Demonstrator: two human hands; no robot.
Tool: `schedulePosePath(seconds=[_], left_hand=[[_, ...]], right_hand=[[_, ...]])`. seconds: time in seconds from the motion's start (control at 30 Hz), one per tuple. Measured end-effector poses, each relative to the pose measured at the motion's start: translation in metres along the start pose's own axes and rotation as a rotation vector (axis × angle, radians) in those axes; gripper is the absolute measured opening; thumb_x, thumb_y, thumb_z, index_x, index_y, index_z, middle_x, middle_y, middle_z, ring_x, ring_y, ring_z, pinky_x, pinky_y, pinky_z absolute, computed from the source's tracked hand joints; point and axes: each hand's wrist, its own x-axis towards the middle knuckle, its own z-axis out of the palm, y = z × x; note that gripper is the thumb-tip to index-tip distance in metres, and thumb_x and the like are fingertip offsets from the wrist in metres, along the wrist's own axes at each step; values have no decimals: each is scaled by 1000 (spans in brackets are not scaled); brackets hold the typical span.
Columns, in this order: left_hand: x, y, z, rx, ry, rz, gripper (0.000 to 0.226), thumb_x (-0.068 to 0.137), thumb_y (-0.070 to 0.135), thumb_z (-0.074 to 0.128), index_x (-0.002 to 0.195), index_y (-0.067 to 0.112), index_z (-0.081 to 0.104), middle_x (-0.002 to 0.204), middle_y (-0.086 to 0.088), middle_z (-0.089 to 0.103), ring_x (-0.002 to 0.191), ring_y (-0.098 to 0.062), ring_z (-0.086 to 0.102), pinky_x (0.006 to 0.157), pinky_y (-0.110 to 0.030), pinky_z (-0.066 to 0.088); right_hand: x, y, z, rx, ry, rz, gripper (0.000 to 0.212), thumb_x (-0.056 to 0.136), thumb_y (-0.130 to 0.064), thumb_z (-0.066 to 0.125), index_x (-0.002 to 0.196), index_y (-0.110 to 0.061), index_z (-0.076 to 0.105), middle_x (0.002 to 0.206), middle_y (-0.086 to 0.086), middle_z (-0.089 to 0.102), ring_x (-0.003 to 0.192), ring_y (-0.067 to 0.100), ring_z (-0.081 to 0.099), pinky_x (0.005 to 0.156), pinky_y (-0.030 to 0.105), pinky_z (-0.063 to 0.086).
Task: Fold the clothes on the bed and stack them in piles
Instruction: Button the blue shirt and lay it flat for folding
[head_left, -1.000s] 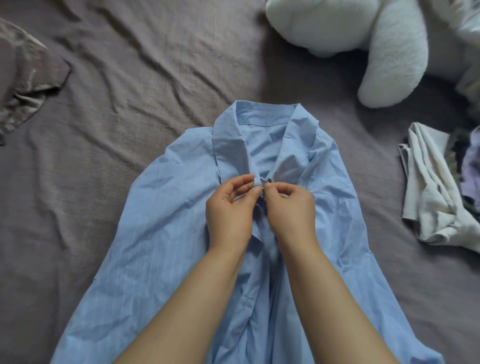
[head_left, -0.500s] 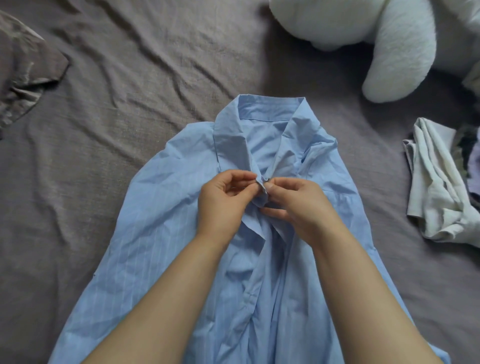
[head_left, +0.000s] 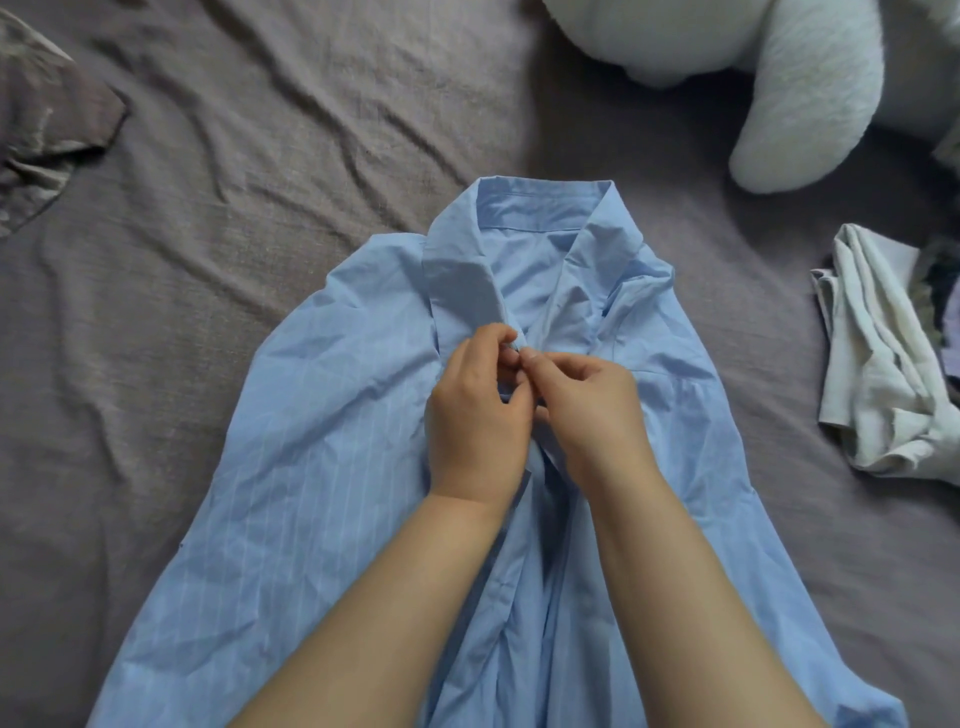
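Wrinkled grey bed sheet (head_left: 260, 208) surrounds blue shirt (head_left: 322, 467); left hand (head_left: 475, 415) and right hand (head_left: 592, 410) pinch its front edges below the collar.

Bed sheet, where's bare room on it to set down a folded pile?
The widest bare stretch of the sheet lies left of the blue shirt, below the grey-brown garment. A narrower strip runs between the shirt and the cream cloth pile. The top right is crowded by the white plush toy.
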Motion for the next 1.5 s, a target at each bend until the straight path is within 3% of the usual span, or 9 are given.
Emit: schedulePosePath(seconds=[0.13, 0.47, 0.73, 0.83, 0.97, 1.07, 1.17, 1.33, 1.5], left_hand=[[5, -4, -5, 42, 36, 6, 13, 82, 11, 66, 95, 11, 61, 86, 2, 69, 77, -17, 67, 69, -35, 52], [9, -1, -6, -222, -29, -235, 21, 80, 4, 70, 85, 22, 61, 78, 10, 68, 73, -2, 65, 71, -14, 51], [15, 2, -13, -10, -129, -201, 5, 81, 17, 70, 78, 19, 74, 76, 8, 72, 75, -9, 66, 74, -33, 53], [24, 5, -17, -24, -199, -337, 7, 80, 21, 71, 74, 21, 74, 73, 7, 72, 75, -10, 67, 75, -35, 55], [39, 9, -23, -112, -357, -529, 20, 82, 14, 71, 63, 19, 69, 68, -4, 69, 68, -16, 65, 75, -34, 56], [51, 21, -31, -279, -538, -688, 17, 86, 6, 68, 69, 9, 66, 61, -6, 60, 50, -6, 57, 48, -17, 44], [64, 27, -41, -291, -680, -744, 10, 89, 17, 65, 79, 16, 68, 66, 3, 64, 60, -3, 61, 50, -16, 30], [35, 10, -47, 26, -312, -346, 9, 90, 14, 62, 86, 17, 69, 79, 4, 67, 73, -10, 63, 66, -16, 44], [-18, 6, -29, 143, -260, -339, 38, 80, 22, 74, 116, 17, 62, 105, -1, 49, 78, -14, 59, 80, -21, 44]], right_hand=[[1, -4, -1, 83, -29, 54, 17, 88, -17, 68, 76, -5, 69, 84, 21, 72, 79, 30, 70, 78, 38, 57], [4, 3, 9, -154, 36, -77, 31, 79, -27, 52, 71, 0, 66, 76, 24, 69, 82, 45, 66, 79, 59, 52], [6, 7, 8, -277, 117, -164, 21, 94, -9, 49, 81, -6, 66, 79, 9, 68, 79, 26, 64, 81, 45, 53], [8, 8, 4, -325, 70, -209, 15, 94, -10, 51, 88, -10, 64, 93, 10, 68, 91, 25, 63, 88, 42, 50], [6, 10, -10, -496, 32, -498, 11, 93, -6, 52, 85, -13, 56, 91, 0, 55, 85, 9, 48, 78, 7, 36], [12, 7, -22, -665, -18, -662, 10, 90, -16, 45, 88, -13, 55, 96, -5, 49, 83, 7, 45, 75, 24, 41], [17, -1, -24, -630, -3, -672, 8, 93, -18, 52, 92, -13, 59, 97, -7, 51, 81, 10, 54, 74, 23, 46], [-7, -7, -42, -473, 201, -516, 8, 91, -15, 62, 85, -20, 59, 90, -1, 60, 78, 8, 57, 66, 3, 38], [-28, 16, -32, -566, 27, -384, 16, 89, -2, 58, 95, -11, 69, 90, -1, 68, 84, 16, 65, 79, 19, 49]])
